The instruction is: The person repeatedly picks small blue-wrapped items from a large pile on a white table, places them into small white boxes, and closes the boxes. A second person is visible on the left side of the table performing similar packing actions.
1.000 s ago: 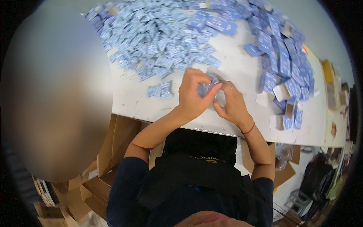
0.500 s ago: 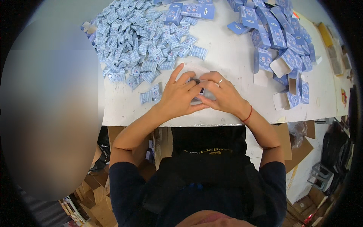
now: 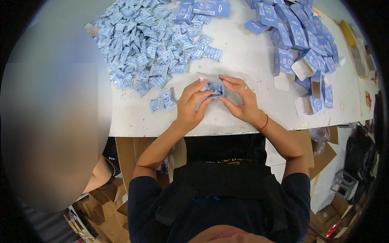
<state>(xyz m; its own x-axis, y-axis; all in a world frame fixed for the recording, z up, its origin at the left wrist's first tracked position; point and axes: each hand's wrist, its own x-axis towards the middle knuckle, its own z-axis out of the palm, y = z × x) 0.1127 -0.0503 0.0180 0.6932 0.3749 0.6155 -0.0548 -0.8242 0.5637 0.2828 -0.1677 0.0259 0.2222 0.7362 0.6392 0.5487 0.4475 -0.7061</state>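
A small blue carton box (image 3: 219, 96) stands open-topped between my hands over the table, with blue checked packets (image 3: 213, 88) visible inside it. My left hand (image 3: 190, 103) grips its left side, fingertips at the opening and thumb at the near wall. Around the right side curves my right hand (image 3: 243, 101), its thumb at the near right corner and its index finger by the raised far edge. Two checked packets (image 3: 163, 101) lie just left of my left hand.
A large heap of blue checked packets (image 3: 142, 44) covers the far left of the white table (image 3: 247, 44). Blue cartons (image 3: 298, 36), several with open flaps, are piled at the right. More cartons (image 3: 211, 8) lie at the far middle. A blurred person (image 3: 56, 121) is at the left.
My hands have moved apart, and my fingers have come out from over the box. Its opening and the packets inside now show. The right fingers have straightened.
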